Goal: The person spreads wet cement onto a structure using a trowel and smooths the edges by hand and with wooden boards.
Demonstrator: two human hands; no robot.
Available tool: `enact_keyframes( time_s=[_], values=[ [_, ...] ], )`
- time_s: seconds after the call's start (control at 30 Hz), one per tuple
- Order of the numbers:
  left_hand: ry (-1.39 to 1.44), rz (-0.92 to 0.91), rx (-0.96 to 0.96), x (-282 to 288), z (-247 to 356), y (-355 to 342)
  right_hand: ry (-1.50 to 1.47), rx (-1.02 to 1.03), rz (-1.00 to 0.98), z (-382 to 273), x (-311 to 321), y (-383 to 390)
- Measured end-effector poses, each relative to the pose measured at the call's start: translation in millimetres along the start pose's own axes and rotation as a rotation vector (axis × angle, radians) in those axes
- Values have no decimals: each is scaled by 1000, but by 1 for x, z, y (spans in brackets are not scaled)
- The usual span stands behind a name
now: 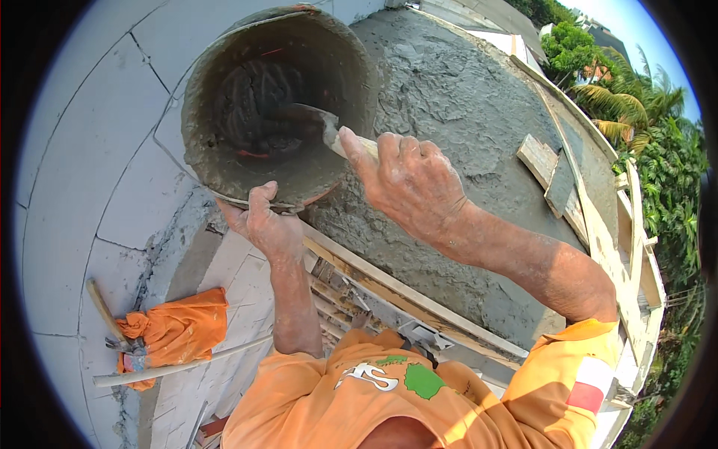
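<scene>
A mortar-crusted bucket (pixel 217 161) is tipped with its mouth toward me, at the upper left. My left hand (pixel 271 228) grips its near rim, thumb on the inner side and the fingers mostly hidden beneath. In my right hand (pixel 415 183) is a trowel (pixel 330 127), the fingers closed round its pale handle and the forefinger stretched along it. The blade reaches inside the bucket, partly lost in shadow. Wet grey mortar (pixel 250 93) lies streaked and smeared over the bucket's bottom and walls.
Rough wet concrete (pixel 464 105) spreads behind and right of the bucket, bordered by timber boards (pixel 419 288). Loose board pieces (pixel 550 176) lie on it. A pale block wall (pixel 90 157) rises left. An orange cloth (pixel 187 325) and a wooden-handled tool (pixel 105 308) rest below. Trees (pixel 621 97) stand beyond.
</scene>
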State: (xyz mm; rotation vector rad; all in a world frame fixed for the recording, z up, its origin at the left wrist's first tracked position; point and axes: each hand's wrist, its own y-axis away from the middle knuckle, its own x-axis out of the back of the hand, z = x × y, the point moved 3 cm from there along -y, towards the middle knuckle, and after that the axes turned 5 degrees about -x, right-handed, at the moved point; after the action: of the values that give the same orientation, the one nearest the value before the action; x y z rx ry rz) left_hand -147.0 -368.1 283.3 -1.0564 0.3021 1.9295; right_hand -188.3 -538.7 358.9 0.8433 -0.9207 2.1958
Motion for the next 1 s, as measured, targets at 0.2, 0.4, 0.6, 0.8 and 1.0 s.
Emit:
enact_keyframes(
  time_s=[0.2,0.4,0.6,0.8,1.0],
  values=[
    [-137,-89,-19,-5,-13,0,-40,-49,-35,2,-11,22],
    [-138,-64,-103,-1,-11,-26,-585,-487,-186,109,32,88],
    [-148,-31,-101,22,9,-33,-801,-1043,-389,114,32,146],
    [-56,-129,-8,2,-18,2,-823,-736,-137,84,45,118],
    [-14,-99,63,-23,-19,39,-192,-457,-177,52,3,17]
  ],
)
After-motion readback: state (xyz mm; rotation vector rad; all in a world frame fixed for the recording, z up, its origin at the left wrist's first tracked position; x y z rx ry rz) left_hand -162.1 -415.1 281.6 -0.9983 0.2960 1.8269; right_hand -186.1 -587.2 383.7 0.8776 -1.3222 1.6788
